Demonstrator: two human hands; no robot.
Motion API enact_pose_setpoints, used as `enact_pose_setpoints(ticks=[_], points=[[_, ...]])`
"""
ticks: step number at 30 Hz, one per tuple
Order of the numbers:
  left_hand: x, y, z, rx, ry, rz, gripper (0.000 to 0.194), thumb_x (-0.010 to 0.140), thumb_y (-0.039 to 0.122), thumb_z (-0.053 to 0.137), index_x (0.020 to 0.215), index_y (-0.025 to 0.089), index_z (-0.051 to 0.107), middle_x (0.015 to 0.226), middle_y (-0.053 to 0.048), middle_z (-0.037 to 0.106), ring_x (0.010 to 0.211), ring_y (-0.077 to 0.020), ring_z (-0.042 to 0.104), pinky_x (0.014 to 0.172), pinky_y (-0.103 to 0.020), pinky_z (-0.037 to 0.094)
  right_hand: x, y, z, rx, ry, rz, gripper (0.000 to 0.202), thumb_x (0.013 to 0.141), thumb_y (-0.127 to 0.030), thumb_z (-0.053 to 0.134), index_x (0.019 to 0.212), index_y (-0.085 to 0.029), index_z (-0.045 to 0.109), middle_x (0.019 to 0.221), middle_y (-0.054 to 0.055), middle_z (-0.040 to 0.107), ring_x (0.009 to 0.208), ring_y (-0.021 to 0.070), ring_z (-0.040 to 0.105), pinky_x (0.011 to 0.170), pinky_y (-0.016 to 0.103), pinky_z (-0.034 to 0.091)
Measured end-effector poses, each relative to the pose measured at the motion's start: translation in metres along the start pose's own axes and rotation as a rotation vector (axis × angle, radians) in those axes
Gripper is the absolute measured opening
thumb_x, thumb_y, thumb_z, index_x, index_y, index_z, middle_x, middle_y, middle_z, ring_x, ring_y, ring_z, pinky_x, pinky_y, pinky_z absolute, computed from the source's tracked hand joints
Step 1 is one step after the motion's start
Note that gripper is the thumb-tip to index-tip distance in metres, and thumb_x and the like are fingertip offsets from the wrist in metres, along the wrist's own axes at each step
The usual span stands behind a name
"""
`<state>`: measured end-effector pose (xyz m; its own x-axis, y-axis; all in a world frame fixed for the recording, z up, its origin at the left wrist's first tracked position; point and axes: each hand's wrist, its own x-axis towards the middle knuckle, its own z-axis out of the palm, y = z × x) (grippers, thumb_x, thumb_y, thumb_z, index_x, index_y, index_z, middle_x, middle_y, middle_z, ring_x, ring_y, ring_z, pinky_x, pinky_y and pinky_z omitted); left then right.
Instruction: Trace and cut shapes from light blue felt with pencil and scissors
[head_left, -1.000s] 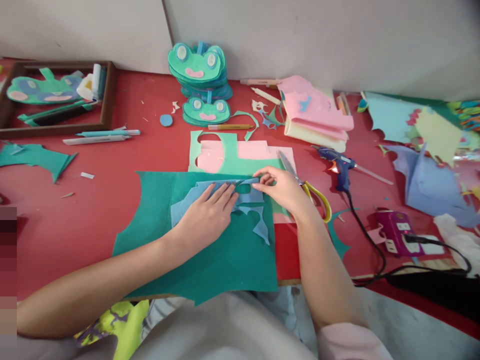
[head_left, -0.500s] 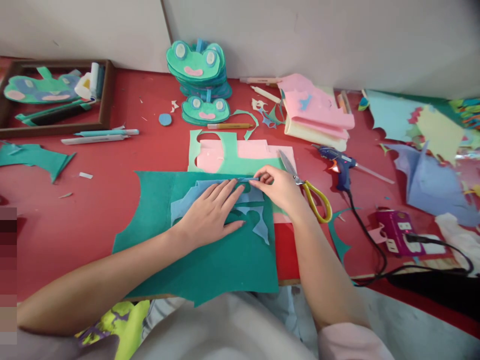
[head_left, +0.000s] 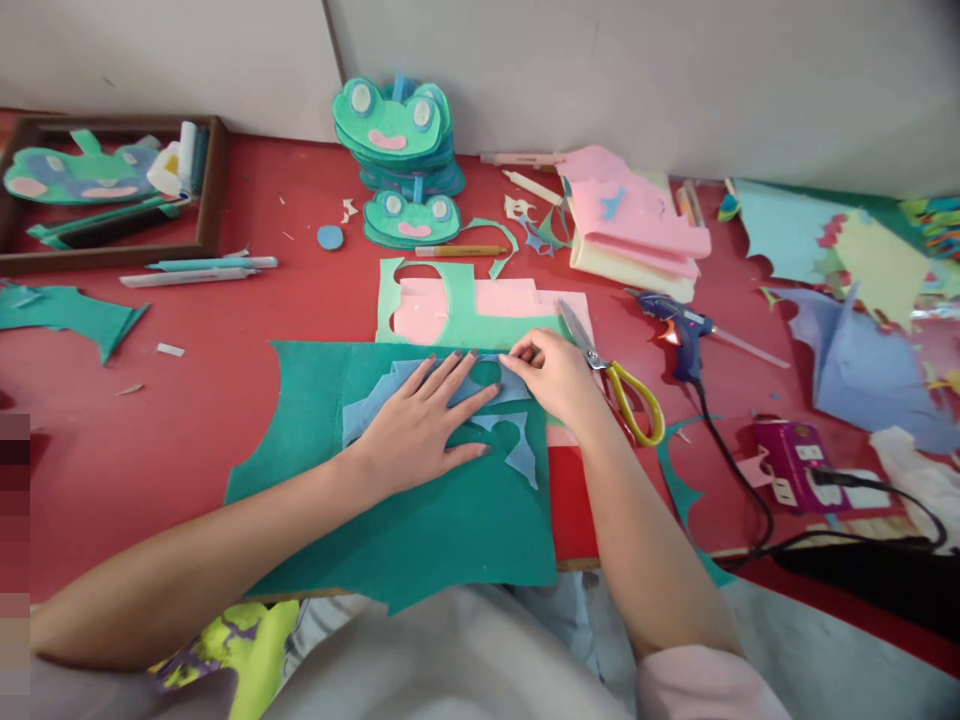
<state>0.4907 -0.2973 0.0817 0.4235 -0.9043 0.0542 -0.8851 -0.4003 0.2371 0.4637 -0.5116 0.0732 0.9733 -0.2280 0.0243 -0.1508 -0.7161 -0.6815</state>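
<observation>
A large dark green felt sheet (head_left: pixel 450 540) lies in front of me at the table's near edge. On it rests a piece of blue felt (head_left: pixel 366 408) with cut-out edges. My left hand (head_left: pixel 416 430) lies flat over this blue piece, fingers spread. At its upper right edge, my right hand (head_left: pixel 551 375) pinches a narrow folded strip of the blue felt between thumb and fingers. A loose blue felt scrap (head_left: pixel 523 460) lies just below. Scissors with yellow handles (head_left: pixel 636 400) are beside my right hand, touched by neither hand.
Behind the sheet are light green felt (head_left: pixel 459 295) and stacked frog faces (head_left: pixel 394 125). To the right lie a glue gun (head_left: pixel 684 335), its black cord, a purple power socket (head_left: pixel 795 465) and folded pink felt (head_left: pixel 637 215). A brown frame (head_left: pixel 214 190) sits at the left.
My left hand's fingers have spread wider and shifted slightly left on the blue felt. My right hand keeps its pinch at almost the same spot.
</observation>
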Motion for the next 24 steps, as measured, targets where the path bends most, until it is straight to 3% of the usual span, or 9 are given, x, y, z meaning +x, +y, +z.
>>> enact_pose_setpoints(ticks=[13, 24], points=[[0.0031, -0.0055, -0.0034, -0.019, -0.008, 0.041, 0.062, 0.088, 0.058, 0.046, 0.141, 0.026, 0.04, 0.154, -0.011, 0.026, 0.141, -0.0315, 0.027, 0.114, -0.051, 0.022, -0.001, -0.0002, 0.0022, -0.03, 0.019, 0.02, 0.015, 0.08, -0.033, 0.062, 0.074, -0.021, 0.054, 0.077, 0.002, 0.059, 0.066, 0.0154, 0.054, 0.065, 0.03, 0.043], [0.0003, -0.0075, -0.0044, 0.02, -0.033, 0.076, 0.06, 0.09, 0.057, 0.043, 0.144, 0.032, 0.034, 0.156, -0.01, 0.02, 0.142, -0.0313, 0.024, 0.113, -0.051, 0.022, 0.0005, -0.0016, 0.0007, -0.004, 0.002, 0.067, 0.012, 0.078, -0.031, 0.064, 0.077, -0.021, 0.057, 0.073, 0.0, 0.057, 0.064, 0.0144, 0.052, 0.063, 0.028, 0.042]])
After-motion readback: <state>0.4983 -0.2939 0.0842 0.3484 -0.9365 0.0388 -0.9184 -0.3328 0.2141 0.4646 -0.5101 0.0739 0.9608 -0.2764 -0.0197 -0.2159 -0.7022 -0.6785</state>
